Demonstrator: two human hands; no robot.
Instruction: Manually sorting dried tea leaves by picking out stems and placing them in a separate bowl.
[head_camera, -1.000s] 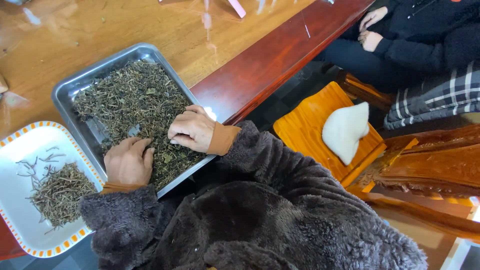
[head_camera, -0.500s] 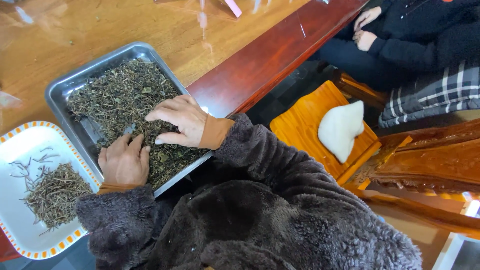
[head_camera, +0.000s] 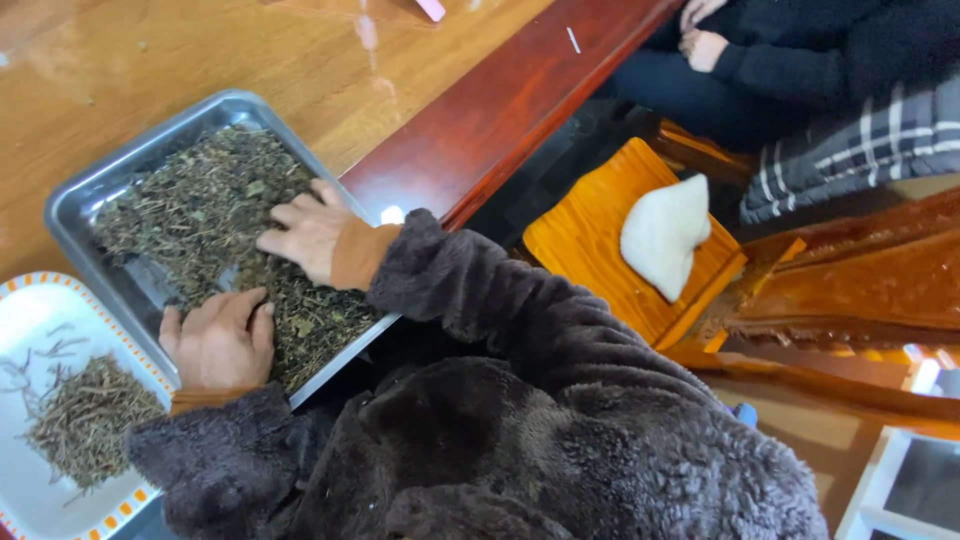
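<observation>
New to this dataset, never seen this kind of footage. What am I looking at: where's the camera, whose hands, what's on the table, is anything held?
There is no machine here: a person in a dark fuzzy coat works with bare hands. The one picture comes from a camera on that person's head, looking down, so the arms enter from the bottom.

On the wooden table sits a metal tray of dried dark leaves. The left hand rests flat on the leaves at the tray's near edge. The right hand lies on the leaves further in, fingers spread. Neither hand visibly grips anything.

Left of the tray is a white plate with an orange-marked rim, holding a small pile of stems.

At top right sits another person, hands in lap. Between is an orange stool with a white pad.
</observation>
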